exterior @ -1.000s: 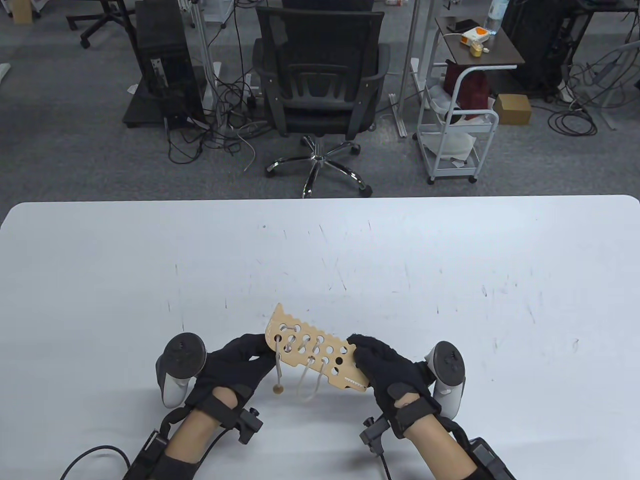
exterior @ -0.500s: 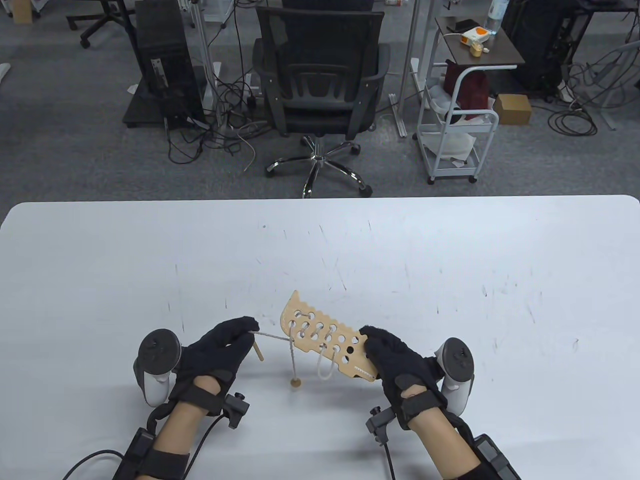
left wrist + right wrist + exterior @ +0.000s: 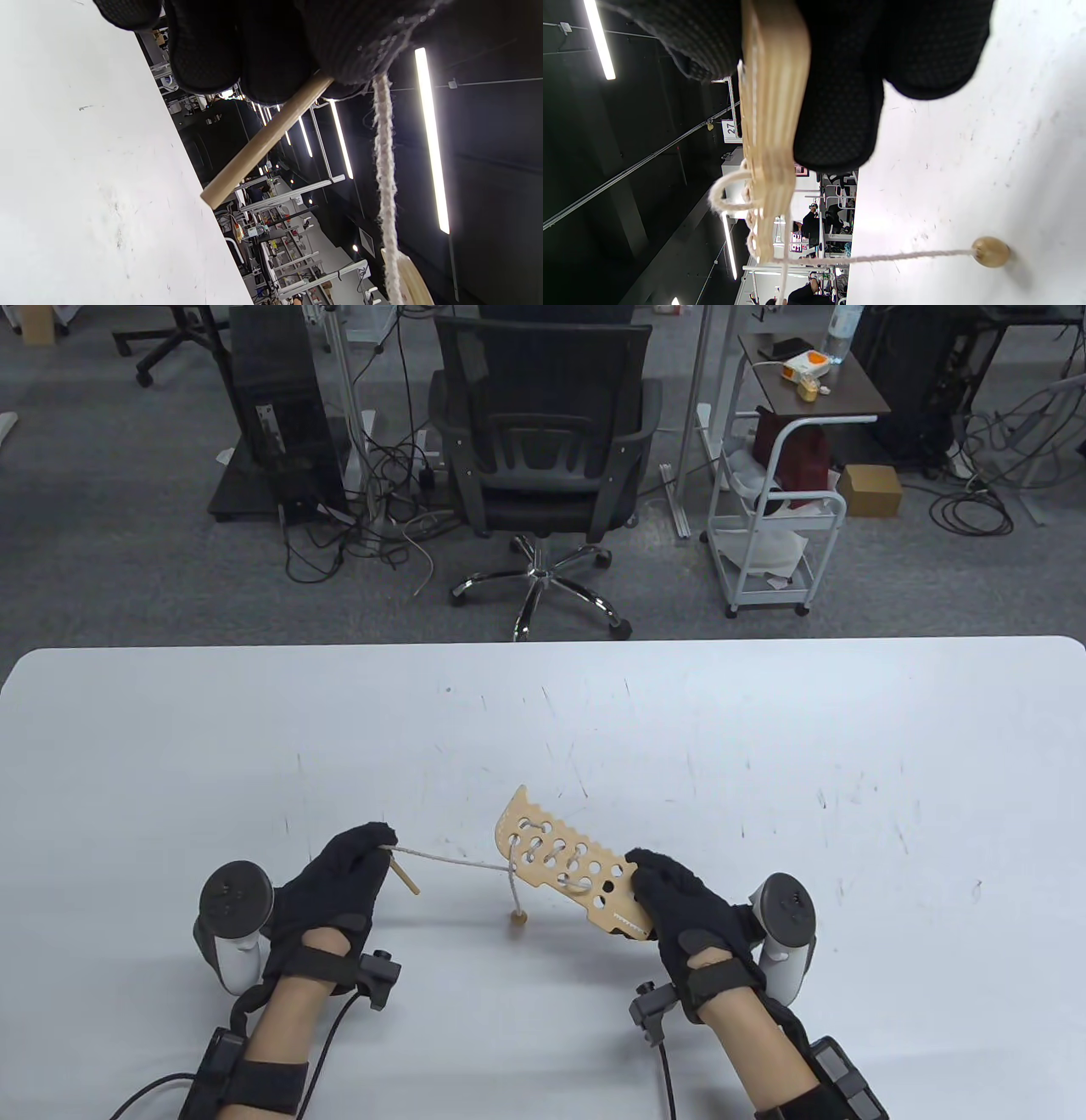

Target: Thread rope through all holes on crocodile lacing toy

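1. Office clutter, including a black swivel chair (image 3: 543,432), sits behind the white table (image 3: 764,780).
2. Right hand (image 3: 687,908) grips 1 end of the wooden crocodile board (image 3: 564,872), fingers and thumb clamped on it, holding it tilted above the table near the front edge.
3. Left hand (image 3: 339,882) pinches the white rope (image 3: 450,861) along with its wooden needle (image 3: 405,877); the rope runs taut to the board's far end.
4. A wooden bead (image 3: 517,918) on the rope's other end hangs below the board.

Bright, even overhead light; soft shadows
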A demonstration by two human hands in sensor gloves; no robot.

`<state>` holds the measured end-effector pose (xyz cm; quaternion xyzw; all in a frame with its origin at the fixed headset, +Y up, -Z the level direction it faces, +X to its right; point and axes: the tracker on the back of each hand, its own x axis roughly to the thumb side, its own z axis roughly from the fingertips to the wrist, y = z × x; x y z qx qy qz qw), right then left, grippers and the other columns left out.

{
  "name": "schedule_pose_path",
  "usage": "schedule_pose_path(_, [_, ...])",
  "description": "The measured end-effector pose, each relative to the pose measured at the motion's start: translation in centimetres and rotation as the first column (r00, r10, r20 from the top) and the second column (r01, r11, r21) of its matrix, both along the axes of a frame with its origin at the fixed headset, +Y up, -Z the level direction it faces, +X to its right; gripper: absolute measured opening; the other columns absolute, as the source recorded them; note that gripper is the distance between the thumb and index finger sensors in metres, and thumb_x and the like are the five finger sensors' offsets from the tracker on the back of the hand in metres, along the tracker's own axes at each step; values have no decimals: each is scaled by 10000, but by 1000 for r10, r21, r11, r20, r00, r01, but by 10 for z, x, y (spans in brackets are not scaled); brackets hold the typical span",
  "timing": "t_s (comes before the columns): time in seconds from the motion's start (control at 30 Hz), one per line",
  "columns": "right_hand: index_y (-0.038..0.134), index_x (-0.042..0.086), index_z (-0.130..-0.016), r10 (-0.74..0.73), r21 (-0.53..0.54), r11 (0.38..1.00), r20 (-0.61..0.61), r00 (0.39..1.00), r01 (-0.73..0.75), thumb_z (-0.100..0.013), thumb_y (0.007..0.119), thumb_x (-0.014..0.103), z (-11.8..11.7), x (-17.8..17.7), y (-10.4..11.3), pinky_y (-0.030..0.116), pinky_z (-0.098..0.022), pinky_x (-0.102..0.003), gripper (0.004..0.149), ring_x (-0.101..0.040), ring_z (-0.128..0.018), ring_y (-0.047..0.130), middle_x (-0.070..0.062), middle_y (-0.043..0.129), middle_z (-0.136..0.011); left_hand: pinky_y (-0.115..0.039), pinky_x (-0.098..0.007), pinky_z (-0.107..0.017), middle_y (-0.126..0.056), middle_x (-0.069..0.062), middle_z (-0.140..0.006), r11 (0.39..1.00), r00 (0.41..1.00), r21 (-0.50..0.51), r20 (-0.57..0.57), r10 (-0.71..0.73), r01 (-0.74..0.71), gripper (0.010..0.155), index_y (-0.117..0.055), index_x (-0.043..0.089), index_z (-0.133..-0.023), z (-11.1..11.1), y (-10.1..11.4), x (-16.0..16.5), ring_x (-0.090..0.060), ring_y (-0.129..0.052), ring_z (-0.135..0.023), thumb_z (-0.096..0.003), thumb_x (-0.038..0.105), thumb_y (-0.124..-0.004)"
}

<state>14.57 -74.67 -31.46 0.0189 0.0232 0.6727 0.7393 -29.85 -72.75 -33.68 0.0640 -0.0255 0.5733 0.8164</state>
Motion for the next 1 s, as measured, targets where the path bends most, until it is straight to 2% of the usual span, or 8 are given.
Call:
schedule_pose_path(0.33, [730, 72, -888, 5, -21, 1000, 49, 999, -4, -482, 792, 357, -5, 11, -4, 830, -379, -425, 499, -235, -436, 1068, -85, 1005, -692, -587, -561, -737, -915, 46, -806, 999, 995, -8, -82, 51, -51, 433, -841, 444, -859, -3, -2, -17, -277, -852, -837, -429, 400, -812])
schedule_pose_path(0.6, [737, 76, -885, 23, -19, 1000, 69, 997, -22, -482, 796, 355, -8, 15, -6, 830, -377, -429, 494, -238, -434, 1070, -83, 1008, -693, -578, -558, -741, -896, 59, -800, 999, 993, 5, -102, 53, -53, 433, -836, 450, -857, -2, -1, -21, -269, -841, -837, -428, 397, -809])
schedule_pose_path(0.77, [741, 70, -880, 26, -12, 1000, 59, 998, -25, -475, 799, 354, -7, 12, -6, 830, -375, -430, 498, -237, -429, 1071, -85, 1013, -682, -595, -565, -732, -908, 45, -793, 999, 995, -2, -82, 51, -52, 433, -841, 436, -851, -2, -1, -17, -278, -859, -821, -425, 362, -812])
schedule_pose_path(1.0, [742, 68, -879, 21, 15, 1000, -12, 1000, -21, -473, 799, 354, 0, -4, -1, 829, -378, -434, 499, -238, -430, 1071, -88, 1012, -682, -626, -576, -714, -934, 20, -802, 1000, 1000, -6, -16, 17, -17, 439, -839, 352, -855, -2, 1, 0, -296, -892, -809, -419, 307, -825])
